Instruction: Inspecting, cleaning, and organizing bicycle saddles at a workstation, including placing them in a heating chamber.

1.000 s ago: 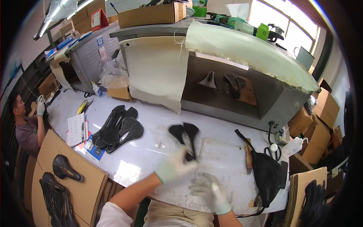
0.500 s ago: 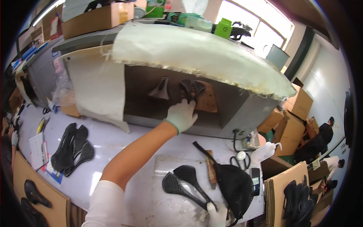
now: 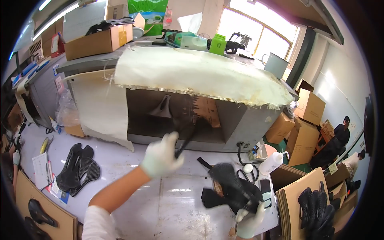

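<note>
We see a white table (image 3: 138, 208), a bright window (image 3: 254, 30) beyond, a lit tube lamp (image 3: 56, 22) left and a pale wall (image 3: 340, 84) right.

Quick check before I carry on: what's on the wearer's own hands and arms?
The left hand and right hand both wear plain whitish gloves; the left cuff looks faintly green. A white sleeve covers the upper left arm, leaving the forearm bare. The right sleeve is out of view. I can't make out any markings.
</note>
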`<state>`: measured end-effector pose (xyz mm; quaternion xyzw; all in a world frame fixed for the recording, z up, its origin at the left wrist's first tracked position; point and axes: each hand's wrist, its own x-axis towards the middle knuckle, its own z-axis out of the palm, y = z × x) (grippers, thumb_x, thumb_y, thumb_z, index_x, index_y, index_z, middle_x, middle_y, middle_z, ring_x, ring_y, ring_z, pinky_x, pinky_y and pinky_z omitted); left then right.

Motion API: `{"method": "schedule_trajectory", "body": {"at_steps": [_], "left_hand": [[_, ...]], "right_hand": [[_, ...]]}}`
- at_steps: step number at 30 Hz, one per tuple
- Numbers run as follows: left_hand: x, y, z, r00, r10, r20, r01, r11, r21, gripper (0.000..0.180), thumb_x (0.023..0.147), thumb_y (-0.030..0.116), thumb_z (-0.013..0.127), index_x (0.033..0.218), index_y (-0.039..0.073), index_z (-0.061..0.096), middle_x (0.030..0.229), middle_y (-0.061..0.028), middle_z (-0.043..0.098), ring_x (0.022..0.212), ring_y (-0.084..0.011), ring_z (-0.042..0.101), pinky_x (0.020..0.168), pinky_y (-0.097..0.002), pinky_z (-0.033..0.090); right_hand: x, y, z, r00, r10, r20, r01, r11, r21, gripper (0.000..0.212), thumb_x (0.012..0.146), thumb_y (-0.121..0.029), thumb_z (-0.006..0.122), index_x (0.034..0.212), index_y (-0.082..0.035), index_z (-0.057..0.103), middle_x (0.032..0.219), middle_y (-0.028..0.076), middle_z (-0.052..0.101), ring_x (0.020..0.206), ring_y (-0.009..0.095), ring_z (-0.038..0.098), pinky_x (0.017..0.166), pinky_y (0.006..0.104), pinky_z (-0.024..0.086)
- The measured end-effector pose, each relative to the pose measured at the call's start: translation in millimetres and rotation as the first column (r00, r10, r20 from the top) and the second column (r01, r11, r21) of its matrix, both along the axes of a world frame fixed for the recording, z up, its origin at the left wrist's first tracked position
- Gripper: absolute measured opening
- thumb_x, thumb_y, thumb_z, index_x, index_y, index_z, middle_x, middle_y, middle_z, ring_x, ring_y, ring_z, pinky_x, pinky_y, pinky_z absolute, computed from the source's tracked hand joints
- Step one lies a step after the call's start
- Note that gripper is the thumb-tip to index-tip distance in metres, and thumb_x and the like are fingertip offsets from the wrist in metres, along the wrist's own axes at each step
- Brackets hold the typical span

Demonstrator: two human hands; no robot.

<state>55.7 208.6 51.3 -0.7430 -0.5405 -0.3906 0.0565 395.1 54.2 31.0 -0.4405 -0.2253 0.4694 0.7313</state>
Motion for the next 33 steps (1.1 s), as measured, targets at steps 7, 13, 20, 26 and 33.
{"method": "schedule_trajectory", "body": {"at_steps": [7, 13, 20, 26, 33], "left_hand": [[-23.9, -271.1, -55.6, 0.979, 0.184, -0.091, -0.203, 0.936, -0.287, 0.06, 0.079, 0.028, 0.084, 0.126, -0.001, 0.059, 0.072, -0.0113, 0.064, 0.058, -0.031, 0.066, 0.053, -0.044, 0.053], [-61.9, -332.0, -118.2, 0.856, 0.374, 0.356, -0.333, 0.927, -0.172, 0.072, 0.08, 0.027, 0.083, 0.139, 0.003, 0.049, 0.08, -0.0132, 0.06, 0.062, -0.0318, 0.06, 0.059, -0.0419, 0.05], [-63.4, -334.0, -121.7, 0.864, 0.373, 0.338, -0.328, 0.927, -0.184, 0.056, 0.087, 0.021, 0.079, 0.134, 0.002, 0.055, 0.072, -0.0056, 0.055, 0.057, -0.0215, 0.054, 0.054, -0.0376, 0.046], [-61.7, -336.4, -108.2, 0.863, 0.345, 0.369, -0.287, 0.936, -0.203, 0.055, 0.088, 0.02, 0.077, 0.135, 0.001, 0.055, 0.071, -0.0059, 0.055, 0.054, -0.0214, 0.052, 0.052, -0.0377, 0.045], [-61.0, -330.4, -122.7, 0.858, 0.315, 0.406, -0.281, 0.949, -0.14, 0.055, 0.091, 0.02, 0.077, 0.138, 0.004, 0.054, 0.069, -0.0075, 0.057, 0.053, -0.024, 0.055, 0.051, -0.0391, 0.046]], "right_hand": [[-83.6, 120.3, 28.7, 0.946, 0.103, -0.309, -0.11, 0.994, -0.007, 0.044, 0.107, -0.057, 0.055, 0.096, -0.016, 0.065, 0.077, 0.0, 0.055, 0.065, 0.016, 0.045, 0.057, 0.0317, 0.035], [-172.7, 287.2, 14.2, 0.941, 0.175, -0.291, -0.134, 0.979, 0.156, 0.047, 0.11, -0.05, 0.052, 0.125, -0.006, 0.056, 0.094, 0.013, 0.067, 0.075, 0.025, 0.063, 0.064, 0.0394, 0.051], [-235.9, 327.3, -49.5, 0.859, 0.384, -0.339, -0.389, 0.92, 0.055, 0.054, 0.111, -0.037, 0.052, 0.148, 0.002, 0.043, 0.136, 0.029, 0.062, 0.117, 0.041, 0.069, 0.089, 0.0486, 0.061], [-342.2, 279.1, -4.8, 0.509, 0.794, -0.333, -0.849, 0.527, -0.041, 0.042, 0.109, -0.027, 0.058, 0.134, 0.007, 0.053, 0.131, 0.027, 0.065, 0.112, 0.042, 0.071, 0.087, 0.0524, 0.061], [-351.2, 278.7, -17.9, 0.768, 0.567, -0.297, -0.585, 0.811, 0.034, 0.038, 0.105, -0.02, 0.059, 0.129, 0.009, 0.053, 0.113, 0.024, 0.069, 0.097, 0.04, 0.075, 0.075, 0.0411, 0.063]]}}
